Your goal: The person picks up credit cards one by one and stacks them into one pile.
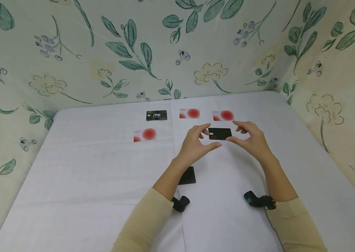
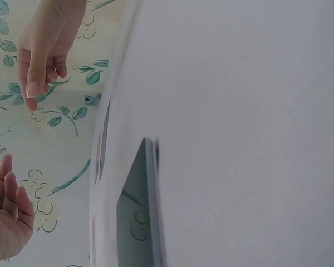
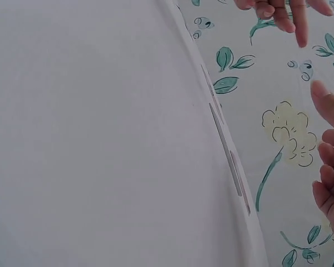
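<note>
Left grip (image 1: 194, 142): wide, empty
Right grip (image 1: 253, 140): wide, empty
Black VIP card (image 1: 220, 133): flat, between grips
Touch on card: light, even, probably best

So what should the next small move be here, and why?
Probably ease the left hand back toward the dark flat item on the near side: the wrist views show this hand and the right hand raised over the table with nothing gripped, and the black VIP card seems to lie flat there.
</note>
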{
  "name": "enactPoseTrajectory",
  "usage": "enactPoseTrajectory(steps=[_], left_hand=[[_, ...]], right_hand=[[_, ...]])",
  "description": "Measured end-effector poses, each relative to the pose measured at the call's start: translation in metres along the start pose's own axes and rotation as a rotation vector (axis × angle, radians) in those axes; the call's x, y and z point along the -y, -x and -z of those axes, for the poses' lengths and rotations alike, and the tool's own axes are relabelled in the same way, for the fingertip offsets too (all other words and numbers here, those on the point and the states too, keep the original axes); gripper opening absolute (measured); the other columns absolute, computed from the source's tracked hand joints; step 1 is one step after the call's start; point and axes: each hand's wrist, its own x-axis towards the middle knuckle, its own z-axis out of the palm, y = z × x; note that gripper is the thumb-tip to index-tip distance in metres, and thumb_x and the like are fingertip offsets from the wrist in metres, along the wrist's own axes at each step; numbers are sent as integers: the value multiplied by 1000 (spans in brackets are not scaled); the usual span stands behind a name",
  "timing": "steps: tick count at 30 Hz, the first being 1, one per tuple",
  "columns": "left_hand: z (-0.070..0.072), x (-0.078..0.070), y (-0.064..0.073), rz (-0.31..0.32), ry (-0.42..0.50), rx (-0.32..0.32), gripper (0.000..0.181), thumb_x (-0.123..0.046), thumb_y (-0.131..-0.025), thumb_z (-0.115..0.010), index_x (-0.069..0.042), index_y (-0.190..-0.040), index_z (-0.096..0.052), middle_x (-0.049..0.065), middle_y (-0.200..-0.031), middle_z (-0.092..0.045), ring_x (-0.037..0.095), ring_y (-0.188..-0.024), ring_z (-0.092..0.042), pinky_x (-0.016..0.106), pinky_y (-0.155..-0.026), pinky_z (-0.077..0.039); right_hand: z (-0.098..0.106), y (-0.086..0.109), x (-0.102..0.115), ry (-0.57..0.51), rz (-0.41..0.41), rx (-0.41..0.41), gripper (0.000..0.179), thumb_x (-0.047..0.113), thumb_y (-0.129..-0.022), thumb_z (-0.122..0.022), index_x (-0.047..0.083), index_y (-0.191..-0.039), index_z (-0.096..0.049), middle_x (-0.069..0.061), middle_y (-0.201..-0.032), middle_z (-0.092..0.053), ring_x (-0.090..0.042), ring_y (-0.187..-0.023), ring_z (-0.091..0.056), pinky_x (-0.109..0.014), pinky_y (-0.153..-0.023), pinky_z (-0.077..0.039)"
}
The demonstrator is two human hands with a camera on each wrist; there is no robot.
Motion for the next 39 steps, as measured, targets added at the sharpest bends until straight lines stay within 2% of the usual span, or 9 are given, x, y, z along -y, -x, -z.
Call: enactPoseTrajectory(steps=[5, 8, 12, 16, 21, 24, 29, 34, 39], left_hand=[[-10, 11, -9, 90, 27, 25, 75, -44, -77, -76, -12, -138, -47, 0, -104, -55, 18, -94, -51, 24, -71, -45], [-17, 16, -14, 129, 25, 45, 75, -44, -77, -76, -11, -138, -47, 2, -104, -55, 18, -93, -52, 23, -71, -44], [-25, 22, -20, 158, 20, 36, 73, -40, -77, -77, -9, -136, -48, 4, -104, -56, 16, -91, -51, 22, -72, -44], [-34, 27, -26, 222, 9, 14, 72, -37, -75, -79, -7, -134, -50, 5, -103, -56, 15, -92, -50, 22, -74, -44], [-43, 28, -33, 304, -97, 25, 73, -41, -76, -78, -10, -135, -50, 5, -106, -56, 19, -99, -49, 31, -82, -42], [-47, 29, -37, 314, -161, 43, 74, -44, -76, -77, -11, -136, -49, 6, -108, -57, 21, -103, -50, 35, -86, -41], [-51, 32, -43, 322, -258, 37, 73, -46, -77, -74, -11, -136, -49, 5, -108, -57, 20, -104, -50, 35, -90, -40], [-51, 33, -48, 321, -370, 32, 72, -45, -78, -74, -12, -136, -49, 5, -109, -58, 21, -106, -52, 35, -91, -40], [-51, 32, -53, 365, -510, 94, 72, -51, -79, -70, -20, -140, -46, 7, -120, -54, 22, -110, -51, 33, -91, -41]], right_hand=[[-3, 0, -11, 10, -67, 32, 62, 9, -69, -83, 3, -126, -59, -14, -98, -57, -23, -87, -46, -33, -74, -41], [-4, 1, -18, 9, -118, 58, 61, 12, -73, -81, 3, -128, -56, -15, -101, -57, -22, -87, -43, -34, -73, -39], [-6, 1, -25, -15, -164, 77, 61, 15, -75, -80, 1, -130, -55, -18, -104, -56, -20, -87, -41, -36, -73, -37], [-9, 1, -31, -18, -212, 101, 63, 17, -76, -80, 1, -131, -53, -18, -105, -56, -20, -87, -40, -35, -75, -37], [-14, -1, -38, -18, -266, 166, 64, 19, -79, -78, 0, -133, -51, -20, -109, -55, -26, -92, -43, -37, -79, -37], [-16, -1, -44, -3, -290, 206, 65, 23, -80, -77, 0, -134, -49, -21, -112, -55, -32, -97, -46, -42, -83, -39], [-22, -3, -51, 28, -318, 266, 69, 31, -80, -76, 2, -136, -48, -21, -116, -53, -34, -103, -46, -48, -88, -40], [-26, -9, -57, 51, -353, 311, 72, 33, -78, -77, 2, -136, -48, -21, -118, -51, -34, -104, -44, -47, -87, -40], [-27, -16, -58, 66, -352, 341, 73, 31, -76, -79, 1, -135, -49, -21, -113, -49, -32, -99, -41, -43, -80, -37]])
